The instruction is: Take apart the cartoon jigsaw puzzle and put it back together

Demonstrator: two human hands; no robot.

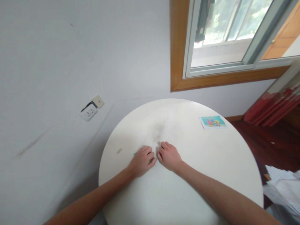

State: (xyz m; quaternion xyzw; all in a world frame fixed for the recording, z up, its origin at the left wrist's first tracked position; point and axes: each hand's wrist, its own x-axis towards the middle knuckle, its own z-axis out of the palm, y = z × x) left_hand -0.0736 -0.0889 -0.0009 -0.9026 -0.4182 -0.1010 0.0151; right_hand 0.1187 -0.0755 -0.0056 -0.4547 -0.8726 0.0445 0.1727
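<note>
Left hand: this hand (pixel 142 161) is curled low over the middle of the desk (pixel 215 150), thumb and forefinger seeming to pinch a small green item, probably to keep it from sliding on the smooth top.
Right hand: the other hand (pixel 169 156) lies just beside it, also over the desk's middle, fingers bent inward; whether they grip anything I cannot tell, though the closeness suggests both hands share one small thing.
Green item: it (pixel 150 161) is at the desk's middle, mostly hidden by the left hand (only slivers show, so its shape is unclear); being so small, it likely calls for fingertips rather than a full grasp.
Forearms: both come in from the desk's near side and angle toward its middle, which probably lets the hands meet squarely.
Desk marks: a grey smudge (pixel 158 129) lies past the hands toward the desk's far edge, and a small drab patch (pixel 119 150) near its left edge.
Booklet: a booklet with a cartoon cover (pixel 213 122) lies flat by the desk's far right edge, perhaps set there to be out of the hands' way.
Wall: a socket (pixel 89 112) and a loose-looking plate (pixel 98 102) sit beyond the desk's left side; a wood-framed window (pixel 179 47) is above its far edge.
Right surroundings: a red curtain (pixel 274 107) hangs beyond the desk's far right, with crumpled white material (pixel 283 184) beside its right edge.
</note>
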